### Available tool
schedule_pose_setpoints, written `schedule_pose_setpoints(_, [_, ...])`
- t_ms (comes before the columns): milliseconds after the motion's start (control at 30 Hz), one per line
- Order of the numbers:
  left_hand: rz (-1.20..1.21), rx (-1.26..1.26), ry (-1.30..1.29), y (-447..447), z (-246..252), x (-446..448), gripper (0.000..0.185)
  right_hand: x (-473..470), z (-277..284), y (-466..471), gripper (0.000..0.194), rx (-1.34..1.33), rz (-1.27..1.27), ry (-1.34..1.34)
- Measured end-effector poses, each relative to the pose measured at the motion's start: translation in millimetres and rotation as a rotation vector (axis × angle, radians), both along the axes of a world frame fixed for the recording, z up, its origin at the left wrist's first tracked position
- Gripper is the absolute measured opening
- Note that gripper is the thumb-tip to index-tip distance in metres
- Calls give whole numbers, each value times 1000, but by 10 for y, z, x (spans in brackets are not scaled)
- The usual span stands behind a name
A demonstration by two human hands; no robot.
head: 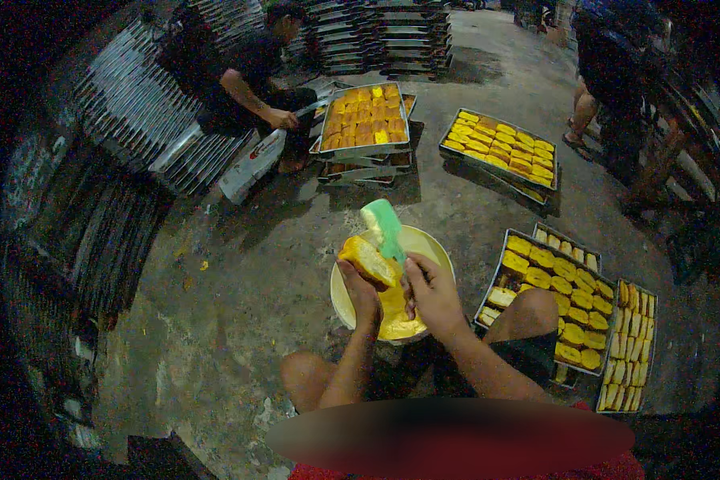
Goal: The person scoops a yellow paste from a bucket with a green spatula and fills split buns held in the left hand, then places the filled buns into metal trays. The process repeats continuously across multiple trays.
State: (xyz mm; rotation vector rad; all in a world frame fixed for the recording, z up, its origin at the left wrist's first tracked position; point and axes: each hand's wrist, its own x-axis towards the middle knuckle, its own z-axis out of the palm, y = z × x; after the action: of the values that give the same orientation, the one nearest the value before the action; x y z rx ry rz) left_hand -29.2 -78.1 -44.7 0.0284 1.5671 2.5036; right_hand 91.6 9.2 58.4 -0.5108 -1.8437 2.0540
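My left hand (363, 297) holds a piece of bread (369, 261) with a browned crust and a pale cut face, tilted up. In my right hand (432, 297) is the handle end of a green spatula (387, 225), its broad blade pointing away from me and smeared with pale yellow cream on the left edge. The blade is close beside the bread; whether they touch I cannot tell. Both hands are above a round, pale basin (441, 249) between my knees. Yellow cream (405, 327) lies in the basin, thickest at the near side.
Right of my knee, a metal tray (497, 288) holds yellow-coated bread, beside a tray of pale slices (627, 348). Ahead are another coated tray (498, 147) and stacked trays of browned bread (366, 117). A seated person (258, 78) works there. Stacked metal trays (138, 90) line the left.
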Motion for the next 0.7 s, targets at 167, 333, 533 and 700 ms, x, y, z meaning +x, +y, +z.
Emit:
schedule_pose_setpoints(167, [-286, 485, -251, -70, 200, -20, 75, 94, 24, 344, 26, -279, 24, -88])
schedule_pose_setpoints(333, [-353, 582, -170, 1, 418, 84, 73, 173, 11, 403, 62, 323, 43, -211])
schedule_pose_setpoints(533, [-268, 475, -220, 75, 731, 344, 70, 89, -63, 311, 88, 652, -18, 127])
schedule_pose_setpoints(700, [-335, 455, -182, 238, 750, 455, 67, 99, 24, 355, 82, 547, -27, 148])
